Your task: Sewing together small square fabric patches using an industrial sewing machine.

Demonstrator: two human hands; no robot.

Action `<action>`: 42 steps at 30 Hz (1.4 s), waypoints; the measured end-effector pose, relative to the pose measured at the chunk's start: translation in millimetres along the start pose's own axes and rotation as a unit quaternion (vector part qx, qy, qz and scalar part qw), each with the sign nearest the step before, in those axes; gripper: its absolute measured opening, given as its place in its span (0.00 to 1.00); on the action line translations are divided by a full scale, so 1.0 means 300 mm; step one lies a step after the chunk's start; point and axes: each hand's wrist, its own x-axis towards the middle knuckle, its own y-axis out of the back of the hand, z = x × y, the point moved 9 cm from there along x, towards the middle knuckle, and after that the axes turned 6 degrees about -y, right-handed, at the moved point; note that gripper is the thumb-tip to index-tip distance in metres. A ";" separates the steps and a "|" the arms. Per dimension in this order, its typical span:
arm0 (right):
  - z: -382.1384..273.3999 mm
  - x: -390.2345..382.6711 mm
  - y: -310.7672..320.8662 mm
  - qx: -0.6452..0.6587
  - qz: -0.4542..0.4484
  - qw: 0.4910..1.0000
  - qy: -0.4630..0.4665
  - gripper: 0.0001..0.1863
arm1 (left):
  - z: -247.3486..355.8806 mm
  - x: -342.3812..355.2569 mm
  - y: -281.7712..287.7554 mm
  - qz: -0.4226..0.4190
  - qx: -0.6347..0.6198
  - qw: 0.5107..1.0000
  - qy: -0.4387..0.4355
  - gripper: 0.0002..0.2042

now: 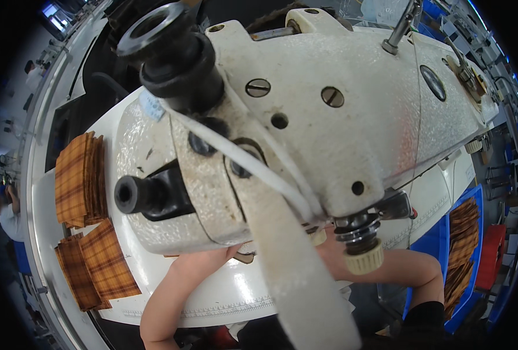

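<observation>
A white sewing machine (305, 64) fills the middle of the view and covers most of both hands. My left hand (222, 254) reaches under the machine's left end; only its wrist side shows, and its fingers are hidden. My right hand (331, 249) is beneath the machine behind a pale lever and the tension knob (364, 256), its fingers hidden too. A sliver of brownish material shows by the left wrist, too little to name. Whether either hand holds anything is not visible.
Orange-brown plaid cloth pieces lie in an upper stack (79, 181) and a lower stack (104, 262) at the left. On the right, a blue bin (434, 245) holds more plaid cloth. The white table (212, 306) bears a printed ruler. Other people sit at far left.
</observation>
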 end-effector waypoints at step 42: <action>0.087 0.035 0.046 0.006 0.050 0.999 0.009 0.12 | -0.004 0.054 0.139 0.017 0.127 0.992 0.019 0.16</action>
